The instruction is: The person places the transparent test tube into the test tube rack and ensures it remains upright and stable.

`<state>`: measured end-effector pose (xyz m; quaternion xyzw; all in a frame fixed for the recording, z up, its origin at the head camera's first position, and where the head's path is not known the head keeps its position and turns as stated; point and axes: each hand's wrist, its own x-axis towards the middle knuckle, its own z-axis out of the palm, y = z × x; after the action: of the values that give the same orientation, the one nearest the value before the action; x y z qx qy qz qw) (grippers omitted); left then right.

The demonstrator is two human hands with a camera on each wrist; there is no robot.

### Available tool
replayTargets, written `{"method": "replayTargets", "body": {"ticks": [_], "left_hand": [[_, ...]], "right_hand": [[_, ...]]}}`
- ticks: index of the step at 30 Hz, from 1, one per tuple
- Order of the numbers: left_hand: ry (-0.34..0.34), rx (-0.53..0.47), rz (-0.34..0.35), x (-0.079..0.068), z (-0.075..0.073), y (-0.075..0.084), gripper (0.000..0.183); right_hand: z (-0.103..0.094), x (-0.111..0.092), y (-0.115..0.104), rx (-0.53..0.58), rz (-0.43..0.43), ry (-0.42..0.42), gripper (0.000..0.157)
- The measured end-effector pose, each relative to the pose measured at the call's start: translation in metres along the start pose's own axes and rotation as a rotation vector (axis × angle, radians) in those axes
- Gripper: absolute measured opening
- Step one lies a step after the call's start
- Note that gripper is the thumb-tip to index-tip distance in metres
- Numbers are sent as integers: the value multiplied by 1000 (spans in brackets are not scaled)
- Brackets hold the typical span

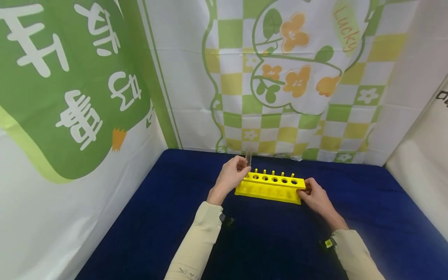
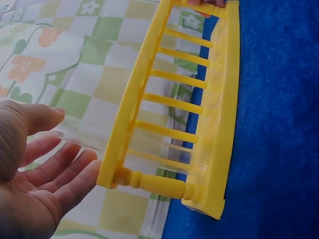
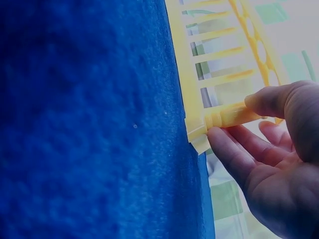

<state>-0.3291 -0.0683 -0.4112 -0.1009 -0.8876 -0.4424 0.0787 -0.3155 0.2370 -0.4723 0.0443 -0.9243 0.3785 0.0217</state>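
Note:
A yellow test tube rack (image 1: 269, 191) stands on the dark blue cloth, with a row of round holes in its top bar and short pegs behind them. A clear test tube (image 1: 249, 157) rises upright from the hole at its left end; its lower part shows faintly inside the rack in the left wrist view. Beside the tube is my left hand (image 1: 231, 174), thumb (image 2: 47, 117) apart from the loosely bent fingers, the fingertips close to the rack's end. My right hand (image 1: 316, 196) pinches the rack's right end post (image 3: 232, 114) between thumb and fingers.
Dark blue cloth (image 1: 273, 241) covers the table. Behind it hangs a checked green, yellow and white curtain (image 1: 266, 89) with flower prints. A green and white printed sheet (image 1: 70, 97) hangs along the left, and a pale sheet (image 1: 420, 144) along the right.

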Motion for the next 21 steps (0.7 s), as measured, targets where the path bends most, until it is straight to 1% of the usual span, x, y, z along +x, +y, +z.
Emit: {"method": "replayTargets", "body": {"ticks": [6, 13, 17, 21], "left_hand": [[-24, 10, -8, -3, -3, -3, 28], [-84, 57, 5, 1, -7, -7, 30], [-109, 75, 13, 1, -14, -9, 33], [-134, 118, -1, -2, -22, -14, 37]], "right_hand": [[2, -2, 0, 2, -6, -2, 34], [-3, -2, 0, -11, -9, -23, 36], [-8, -4, -4, -33, 4, -65, 40], [-13, -6, -8, -60, 24, -125, 44]]}}
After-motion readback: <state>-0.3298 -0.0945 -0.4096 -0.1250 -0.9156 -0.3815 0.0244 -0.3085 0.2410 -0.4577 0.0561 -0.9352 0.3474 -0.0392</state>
